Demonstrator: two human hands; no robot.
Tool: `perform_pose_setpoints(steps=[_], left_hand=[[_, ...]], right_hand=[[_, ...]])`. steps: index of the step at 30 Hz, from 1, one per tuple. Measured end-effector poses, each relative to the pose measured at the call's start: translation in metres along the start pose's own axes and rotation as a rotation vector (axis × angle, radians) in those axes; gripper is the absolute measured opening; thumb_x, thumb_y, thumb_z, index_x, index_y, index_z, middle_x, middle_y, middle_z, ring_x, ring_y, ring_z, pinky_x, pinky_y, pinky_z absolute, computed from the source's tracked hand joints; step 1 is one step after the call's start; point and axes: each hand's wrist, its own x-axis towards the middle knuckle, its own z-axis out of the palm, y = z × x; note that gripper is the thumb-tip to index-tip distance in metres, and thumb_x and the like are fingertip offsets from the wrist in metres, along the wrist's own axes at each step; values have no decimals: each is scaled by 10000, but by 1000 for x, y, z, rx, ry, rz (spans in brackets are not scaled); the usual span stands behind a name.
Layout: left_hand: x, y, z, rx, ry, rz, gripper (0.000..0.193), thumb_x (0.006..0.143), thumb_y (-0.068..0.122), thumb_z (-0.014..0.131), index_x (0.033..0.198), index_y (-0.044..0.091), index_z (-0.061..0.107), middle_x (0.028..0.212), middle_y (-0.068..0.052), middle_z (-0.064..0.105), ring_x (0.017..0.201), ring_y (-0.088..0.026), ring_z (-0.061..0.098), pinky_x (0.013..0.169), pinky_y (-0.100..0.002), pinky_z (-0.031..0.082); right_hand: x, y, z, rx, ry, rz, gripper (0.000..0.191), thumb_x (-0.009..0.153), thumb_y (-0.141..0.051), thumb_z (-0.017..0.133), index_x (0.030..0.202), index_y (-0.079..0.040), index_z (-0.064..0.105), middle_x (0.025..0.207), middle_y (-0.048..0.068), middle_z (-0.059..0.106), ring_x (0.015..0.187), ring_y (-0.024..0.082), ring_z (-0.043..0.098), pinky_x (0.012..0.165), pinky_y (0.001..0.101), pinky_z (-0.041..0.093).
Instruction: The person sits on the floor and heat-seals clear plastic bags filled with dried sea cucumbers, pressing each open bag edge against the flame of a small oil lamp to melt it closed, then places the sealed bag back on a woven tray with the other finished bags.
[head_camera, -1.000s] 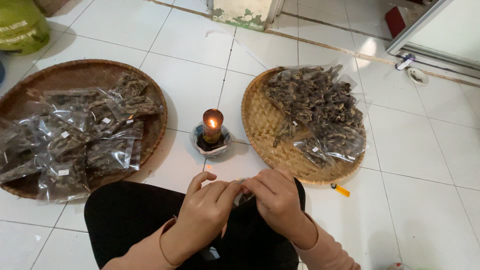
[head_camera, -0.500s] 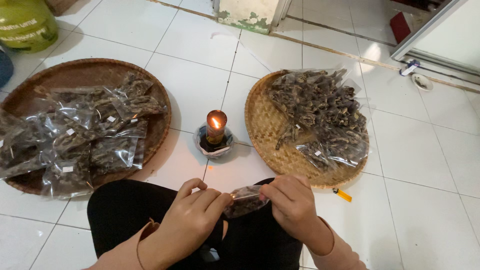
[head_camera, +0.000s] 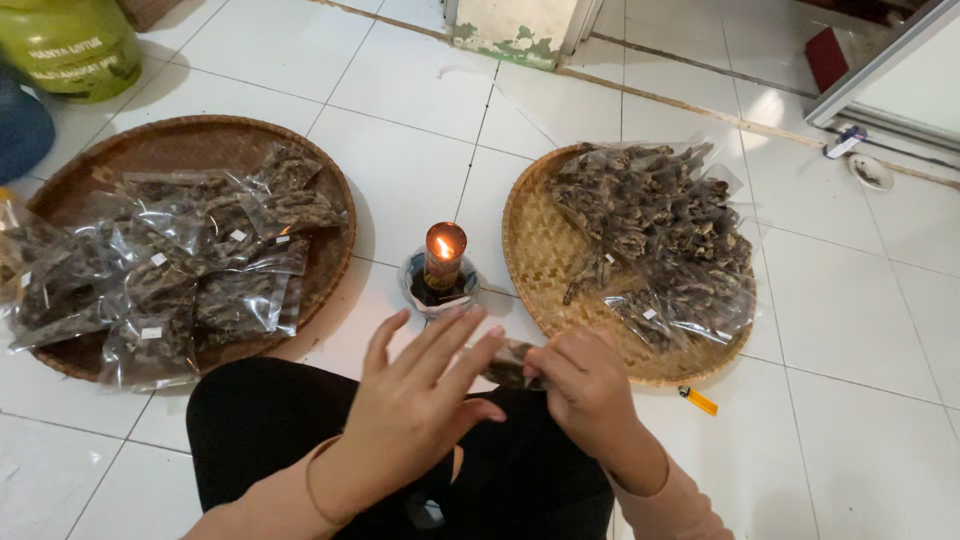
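Fingers (head_camera: 545, 362) of the right hand (head_camera: 590, 395) pinch a small clear packet (head_camera: 510, 365) — left hand (head_camera: 420, 400) spread, released.
Keep the packet mouth flat and level (lit candle (head_camera: 444, 258) just ahead) — grip steady.

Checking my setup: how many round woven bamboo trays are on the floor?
2: a darker round woven tray left of the lit candle, a lighter round woven tray right of it.

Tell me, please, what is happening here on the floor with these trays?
A seated person's right hand pinches a small clear plastic packet of dark dried pieces, while the open left hand hovers beside it. A lit candle burns ahead, between a dark round woven tray of filled packets and a lighter woven tray of more.
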Motion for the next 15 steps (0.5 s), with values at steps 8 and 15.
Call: perform_pose_setpoints(steps=[8,15], left_hand=[[-34,-14,45,-258,-288,-172,116,793,81,692,906,103,707,788,-37,675,762,-231,673,785,-366,528],[-61,-43,38,-291,-242,-662,66,843,123,750,874,67,734,778,-87,712,697,-288,694,603,-392,546]], right_hand=[[-7,-2,37,119,-45,18,202,708,39,691,843,-110,666,772,24,586,764,237,630,720,378,444],[-36,81,61,276,260,582,74,912,-6,648,920,-54,703,888,45,693,827,181,654,790,289,517]])
